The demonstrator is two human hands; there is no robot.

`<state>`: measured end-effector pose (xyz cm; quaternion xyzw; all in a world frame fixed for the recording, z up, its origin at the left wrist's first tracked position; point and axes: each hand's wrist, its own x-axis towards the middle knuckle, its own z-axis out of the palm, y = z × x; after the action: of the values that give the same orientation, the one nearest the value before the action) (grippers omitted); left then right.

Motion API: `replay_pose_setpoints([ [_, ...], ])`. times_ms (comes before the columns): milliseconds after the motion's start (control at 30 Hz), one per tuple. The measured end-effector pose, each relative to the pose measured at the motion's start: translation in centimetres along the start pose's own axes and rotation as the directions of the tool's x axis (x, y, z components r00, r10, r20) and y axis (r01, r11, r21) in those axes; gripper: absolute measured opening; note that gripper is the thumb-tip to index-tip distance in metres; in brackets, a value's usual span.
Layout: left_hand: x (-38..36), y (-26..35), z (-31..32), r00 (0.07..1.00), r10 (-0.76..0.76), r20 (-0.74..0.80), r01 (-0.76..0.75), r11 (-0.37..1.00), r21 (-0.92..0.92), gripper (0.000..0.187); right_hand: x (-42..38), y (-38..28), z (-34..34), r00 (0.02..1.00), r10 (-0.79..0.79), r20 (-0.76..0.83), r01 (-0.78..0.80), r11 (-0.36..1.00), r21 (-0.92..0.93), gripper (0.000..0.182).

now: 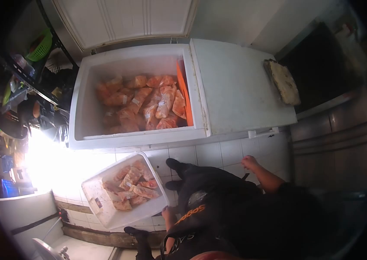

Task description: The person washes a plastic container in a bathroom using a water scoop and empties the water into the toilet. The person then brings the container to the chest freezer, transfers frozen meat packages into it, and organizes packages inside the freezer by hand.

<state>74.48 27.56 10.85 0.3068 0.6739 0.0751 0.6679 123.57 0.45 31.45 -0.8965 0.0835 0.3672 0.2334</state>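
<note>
My right hand [249, 162] hangs beside my body with its fingers curled in, and nothing shows in it. It is nearest to the front of the white chest freezer [244, 99], apart from it. My left hand cannot be seen. The freezer's left lid [127, 19] stands raised. Inside lie several clear bags of orange-red meat [140, 99], with an orange panel [184, 93] upright at the right end. On the floor, a white plastic bin [94, 190] contains several similar bags [131, 177]. Another person's hand [169, 213] is at the bin's near right corner.
A co-worker's dark shoe [135, 232] is below the bin. A shelf rack with a green basket [40, 47] stands left. A frosty slab [283, 82] rests on the freezer's right lid. A steel cabinet [335, 138] stands right, and a sink [79, 249] lies bottom left.
</note>
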Motion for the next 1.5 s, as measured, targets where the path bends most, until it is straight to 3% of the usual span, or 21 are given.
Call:
replay_pose_setpoints([
  [100, 0.5, 9.5, 1.7, 0.921, 0.314, -0.23, -0.303, 0.949, 0.083, 0.024, -0.8, 3.1, -3.7, 0.986, 0.106, -0.132, -0.049, 0.924, 0.379, 0.019],
  [133, -0.5, 14.8, 2.9, 0.777, 0.542, -0.321, -0.414, 0.824, 0.387, 0.024, -0.5, 3.4, -4.5, 0.978, 0.093, -0.186, 0.007, 0.88, 0.475, 0.016],
  [200, 0.1, 22.7, 4.7, 0.589, 0.714, -0.379, -0.637, 0.699, 0.325, 0.03, 1.5, 3.5, -4.6, 0.953, 0.003, -0.303, 0.155, 0.855, 0.494, 0.014],
  [333, -6.4, 39.4, 10.1, 0.39, 0.822, -0.414, -0.749, 0.545, 0.377, 0.035, 7.0, -3.2, -5.1, 0.765, -0.277, -0.581, 0.534, 0.778, 0.332, 0.015],
  [467, -10.1, 49.4, 17.1, 0.443, 0.874, -0.199, -0.826, 0.484, 0.289, 0.026, 10.6, -17.6, -4.1, 0.583, -0.437, -0.685, 0.737, 0.639, 0.22, 0.017],
  [500, -11.8, 51.2, 20.4, 0.257, 0.956, -0.144, -0.937, 0.283, 0.206, 0.025, 12.6, -19.9, -3.2, 0.491, -0.508, -0.707, 0.755, 0.653, 0.056, 0.018],
  [533, -14.6, 53.4, 23.3, 0.336, 0.939, -0.069, -0.911, 0.343, 0.231, 0.025, 11.3, -22.6, -3.3, 0.541, -0.522, -0.659, 0.687, 0.727, -0.011, 0.02],
  [600, -24.3, 59.3, 29.3, 0.383, 0.923, 0.05, -0.916, 0.372, 0.152, 0.026, 9.6, -26.1, -2.8, 0.407, -0.572, -0.712, 0.6, 0.755, -0.264, 0.02],
  [667, -24.3, 67.3, 32.7, 0.127, 0.984, 0.129, -0.978, 0.102, 0.182, 0.029, 9.9, -26.8, -2.5, 0.445, -0.506, -0.738, 0.535, 0.812, -0.235, 0.02],
  [700, -20.2, 72.5, 33.1, -0.09, 0.976, 0.199, -0.937, -0.151, 0.316, 0.031, 9.9, -26.8, -2.4, 0.452, -0.499, -0.739, 0.533, 0.816, -0.225, 0.021],
  [733, -25.5, 76.5, 35.2, -0.245, 0.934, 0.26, -0.899, -0.319, 0.301, 0.035, 9.5, -27.2, -2.9, 0.49, -0.496, -0.717, 0.528, 0.823, -0.209, 0.02],
  [767, -29.0, 80.8, 36.6, -0.192, 0.929, 0.316, -0.896, -0.297, 0.331, 0.04, 9.0, -27.8, -3.4, 0.528, -0.482, -0.699, 0.486, 0.847, -0.217, 0.02],
  [833, -32.1, 90.2, 39.3, -0.432, 0.827, 0.359, -0.775, -0.544, 0.322, 0.044, 9.3, -28.4, -3.0, 0.533, -0.462, -0.709, 0.446, 0.865, -0.23, 0.02],
  [1000, -33.9, 112.0, 46.6, -0.665, 0.714, 0.216, -0.595, -0.683, 0.424, 0.045, 11.8, -28.3, -0.8, 0.513, -0.417, -0.75, 0.333, 0.902, -0.273, 0.027],
  [1100, -30.8, 119.9, 49.9, -0.699, 0.681, 0.219, -0.451, -0.658, 0.603, 0.042, 9.0, -29.3, -2.7, 0.48, -0.511, -0.713, 0.285, 0.859, -0.425, 0.031],
  [1200, -28.6, 122.0, 52.1, -0.594, 0.757, 0.273, -0.451, -0.594, 0.666, 0.034, 8.0, -29.6, -2.9, 0.503, -0.429, -0.75, 0.238, 0.903, -0.356, 0.027],
  [1267, -30.4, 121.4, 50.8, -0.509, 0.759, 0.406, -0.223, -0.571, 0.79, 0.029, 8.2, -29.8, -2.1, 0.543, -0.392, -0.743, 0.262, 0.919, -0.293, 0.024],
  [1300, -30.5, 121.2, 49.6, -0.492, 0.775, 0.397, -0.235, -0.558, 0.796, 0.029, 9.2, -30.0, -2.2, 0.557, -0.388, -0.734, 0.288, 0.92, -0.267, 0.023],
  [1367, -30.3, 120.4, 46.1, -0.681, 0.6, 0.419, -0.284, -0.745, 0.604, 0.029, 11.2, -28.6, -1.3, 0.493, -0.481, -0.725, 0.33, 0.874, -0.356, 0.03],
  [1433, -33.1, 114.6, 42.4, -0.619, 0.683, 0.387, -0.426, -0.706, 0.565, 0.029, 12.1, -28.1, -0.4, 0.351, -0.515, -0.782, 0.239, 0.857, -0.457, 0.031],
  [1500, -35.4, 108.3, 38.6, -0.524, 0.77, 0.364, -0.571, -0.634, 0.521, 0.03, 12.0, -28.2, -0.5, 0.434, -0.491, -0.756, 0.298, 0.87, -0.394, 0.03],
])
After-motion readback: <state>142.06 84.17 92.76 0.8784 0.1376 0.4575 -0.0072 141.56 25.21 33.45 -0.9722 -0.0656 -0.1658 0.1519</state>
